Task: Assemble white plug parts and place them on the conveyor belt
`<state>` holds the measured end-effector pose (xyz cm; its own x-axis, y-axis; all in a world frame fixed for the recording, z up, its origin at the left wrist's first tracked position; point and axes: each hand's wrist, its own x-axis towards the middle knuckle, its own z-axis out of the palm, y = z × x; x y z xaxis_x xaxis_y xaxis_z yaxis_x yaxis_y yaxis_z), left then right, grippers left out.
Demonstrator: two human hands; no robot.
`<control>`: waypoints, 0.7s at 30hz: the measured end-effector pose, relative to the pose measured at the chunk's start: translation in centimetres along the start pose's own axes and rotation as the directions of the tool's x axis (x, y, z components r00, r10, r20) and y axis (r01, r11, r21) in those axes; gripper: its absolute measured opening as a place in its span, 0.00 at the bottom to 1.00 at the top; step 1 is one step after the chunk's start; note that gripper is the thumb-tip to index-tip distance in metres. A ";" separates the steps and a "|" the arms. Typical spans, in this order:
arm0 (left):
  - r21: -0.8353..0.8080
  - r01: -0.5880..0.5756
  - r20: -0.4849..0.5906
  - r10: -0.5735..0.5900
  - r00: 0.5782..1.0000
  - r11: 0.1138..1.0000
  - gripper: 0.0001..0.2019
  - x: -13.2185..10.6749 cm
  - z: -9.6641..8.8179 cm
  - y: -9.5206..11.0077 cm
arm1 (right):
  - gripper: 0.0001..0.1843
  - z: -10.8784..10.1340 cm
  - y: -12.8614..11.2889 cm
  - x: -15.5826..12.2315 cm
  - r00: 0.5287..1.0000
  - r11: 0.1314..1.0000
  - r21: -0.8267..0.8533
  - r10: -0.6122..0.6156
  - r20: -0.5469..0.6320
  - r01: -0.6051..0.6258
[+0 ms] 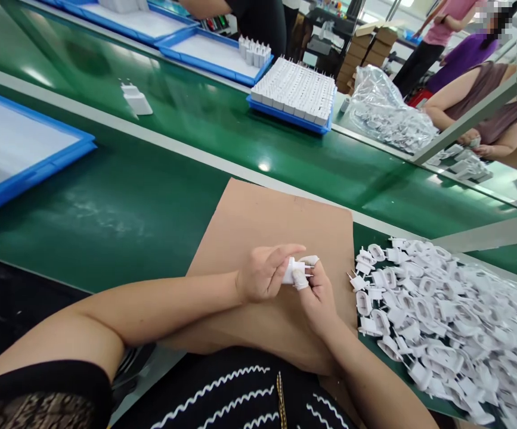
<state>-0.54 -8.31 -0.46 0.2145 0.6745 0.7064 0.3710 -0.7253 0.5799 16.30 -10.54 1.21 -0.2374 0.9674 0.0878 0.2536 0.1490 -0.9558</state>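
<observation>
A white plug adapter (288, 273) sits between a worker's two bare hands, held over a sheet of brown cardboard (285, 214) on a green workbench (124, 196). The left hand (263, 273) is curled closed about the adapter's body, hiding much of it, while the right hand (318, 292) grips the pronged end between thumb and finger, both tipped with pale wraps (300, 280). The adapter is plain, smooth white plastic, lying on its side with slim metal pins pointing toward the right hand. Any lettering on its casing is too small or too covered to read. Just beside the cardboard, a heap of loose white plug parts (419, 316) spreads across the bench, some showing oval hollows, others their pins; markings on them cannot be made out. Beyond a pale rail (169, 143), a lone white charger (138, 102) rests on the green surface, well apart from a blue tray (291, 120) packed with rows of similar white units. Cardboard boxes (361, 53) are stacked in the background, their print too blurred to read, and a co-worker (473, 101) sits near a clear plastic bag (377, 92) of white pieces
</observation>
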 end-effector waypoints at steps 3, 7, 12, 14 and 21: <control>-0.036 -0.016 0.062 0.019 0.998 0.999 0.18 0.1 0.0 0.0 | 0.14 0.0 0.6 -0.2 1.000 1.000 0.013 -0.001 -0.024 0.001; -0.045 0.115 0.141 -0.107 0.984 0.992 0.20 0.7 0.4 -0.4 | 0.21 -0.3 1.8 0.5 0.997 0.997 0.059 0.058 -0.048 -0.055; -0.110 0.402 0.151 -0.384 0.911 0.909 0.25 1.9 0.9 -1.2 | 0.26 -0.2 2.6 1.6 0.984 0.981 0.077 0.176 0.014 -0.176; -0.229 0.546 0.144 -0.527 0.838 0.806 0.28 2.2 1.2 -1.4 | 0.28 0.1 2.7 1.6 0.991 0.994 0.040 0.101 -0.091 -0.098; -0.497 0.681 0.189 -0.700 0.689 0.537 0.36 1.8 2.7 -1.3 | 0.36 0.4 3.4 1.7 0.919 0.950 -0.231 -0.272 -0.285 0.210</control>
<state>1.85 -5.80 -1.02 0.0585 0.9983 0.0044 -0.1042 0.0017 0.9946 16.35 -8.44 -2.04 -0.0195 0.9068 0.4211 0.4075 0.3918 -0.8249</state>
